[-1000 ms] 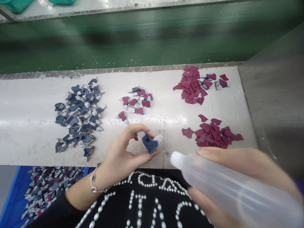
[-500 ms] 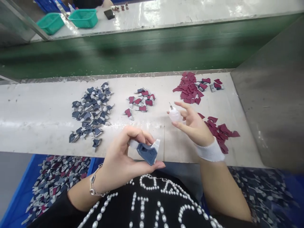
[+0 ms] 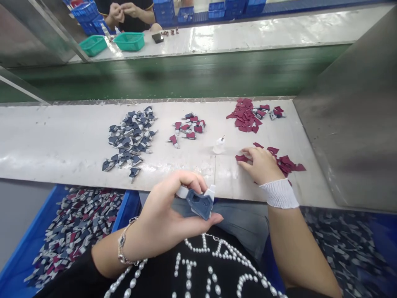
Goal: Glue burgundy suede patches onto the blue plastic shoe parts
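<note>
My left hand (image 3: 173, 211) grips a blue-and-grey plastic part (image 3: 201, 204) between thumb and fingers, its recessed blue face turned up towards me. At the near maroon pile, my right hand (image 3: 262, 163) has thumb and fingertips closed around a flat maroon piece (image 3: 242, 158) lying at the tabletop. More flat maroon pieces (image 3: 287, 164) lie beside and partly beneath that hand. A small clear bottle with a thin metal tip (image 3: 219, 145) stands upright on the table, left of my right hand and touched by neither hand.
Blue-and-grey parts (image 3: 130, 136) are heaped at left, with maroon-faced parts (image 3: 189, 126) mid-table. A second maroon pile (image 3: 245, 116) lies at the back. A metal panel (image 3: 350, 124) bounds the right side. A blue bin (image 3: 120, 211) holds many parts below left. Across, a person's hands (image 3: 124, 11) show.
My right hand has set the bottle down on the table and moved right and down to the maroon pieces. My left hand still holds the blue-and-grey part. The camera view has tilted upward.
</note>
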The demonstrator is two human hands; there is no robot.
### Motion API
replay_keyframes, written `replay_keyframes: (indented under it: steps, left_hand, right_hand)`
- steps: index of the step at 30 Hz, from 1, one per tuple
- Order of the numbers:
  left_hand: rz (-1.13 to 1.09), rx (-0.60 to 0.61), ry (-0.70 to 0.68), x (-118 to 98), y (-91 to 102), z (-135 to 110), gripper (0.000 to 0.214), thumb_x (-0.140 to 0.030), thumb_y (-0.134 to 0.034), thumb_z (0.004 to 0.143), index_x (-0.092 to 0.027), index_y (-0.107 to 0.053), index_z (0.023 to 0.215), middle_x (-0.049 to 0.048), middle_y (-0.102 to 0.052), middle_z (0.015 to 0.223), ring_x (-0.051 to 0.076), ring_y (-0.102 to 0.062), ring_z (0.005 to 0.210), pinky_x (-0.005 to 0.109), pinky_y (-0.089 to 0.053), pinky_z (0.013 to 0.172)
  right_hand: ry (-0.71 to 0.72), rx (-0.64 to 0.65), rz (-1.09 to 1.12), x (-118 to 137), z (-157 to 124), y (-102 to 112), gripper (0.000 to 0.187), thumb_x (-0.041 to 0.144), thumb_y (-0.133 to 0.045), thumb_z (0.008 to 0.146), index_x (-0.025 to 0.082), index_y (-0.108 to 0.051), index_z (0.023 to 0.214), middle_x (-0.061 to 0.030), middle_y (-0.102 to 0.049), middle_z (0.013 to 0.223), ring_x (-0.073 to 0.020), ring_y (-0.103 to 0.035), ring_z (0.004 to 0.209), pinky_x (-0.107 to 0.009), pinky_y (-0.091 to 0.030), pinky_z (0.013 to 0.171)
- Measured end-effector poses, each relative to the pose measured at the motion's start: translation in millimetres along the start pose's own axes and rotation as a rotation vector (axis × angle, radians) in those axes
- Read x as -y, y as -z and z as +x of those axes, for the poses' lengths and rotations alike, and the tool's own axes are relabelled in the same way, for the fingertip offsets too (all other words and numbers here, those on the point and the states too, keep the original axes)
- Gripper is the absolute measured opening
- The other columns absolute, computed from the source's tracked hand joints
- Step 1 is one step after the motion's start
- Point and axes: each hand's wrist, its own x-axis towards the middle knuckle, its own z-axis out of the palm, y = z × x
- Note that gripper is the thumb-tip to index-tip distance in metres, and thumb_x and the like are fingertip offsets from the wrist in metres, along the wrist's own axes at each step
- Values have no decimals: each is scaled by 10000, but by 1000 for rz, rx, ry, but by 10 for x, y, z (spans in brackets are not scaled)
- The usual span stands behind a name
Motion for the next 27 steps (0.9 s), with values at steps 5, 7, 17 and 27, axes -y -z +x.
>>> replay_keyframes:
  steps: [5,7,17,27]
  left_hand:
    - [-191,9,159,244,-64,-103,411,-233,-853,726,-253,-518,963,31,-626,1040,120,-621,696,219,-553,568]
    - [-270,28,217,429,-110,-118,341,-219,-790,798,-255,-523,1007,50,-600,1102,105,-609,686,220,-569,585]
    - [-225,0,322,1166,-361,94,200,-173,-749,814,-216,-610,952,67,-651,1105,203,-695,1005,279,-625,740]
    - [-136,-18,183,1294,-413,270,246,-200,-808,773,-210,-620,931,43,-654,982,163,-676,898,301,-595,788]
  right_hand:
    - [-18,81,-52,-101,-1,-18,229,328,-631,958,166,-639,1120,-67,-663,1126,-195,-663,932,-404,-569,825]
    - [-18,107,-55,-119,41,10,238,337,-631,958,165,-636,1123,-63,-669,1096,-188,-666,903,-387,-577,793]
    - [75,178,-38,-79,141,153,233,359,-694,906,172,-661,1041,-48,-670,1049,-193,-650,917,-397,-554,826]
    - [192,307,23,213,193,73,205,118,-669,826,216,-662,1006,22,-685,751,-183,-644,678,-311,-495,616]
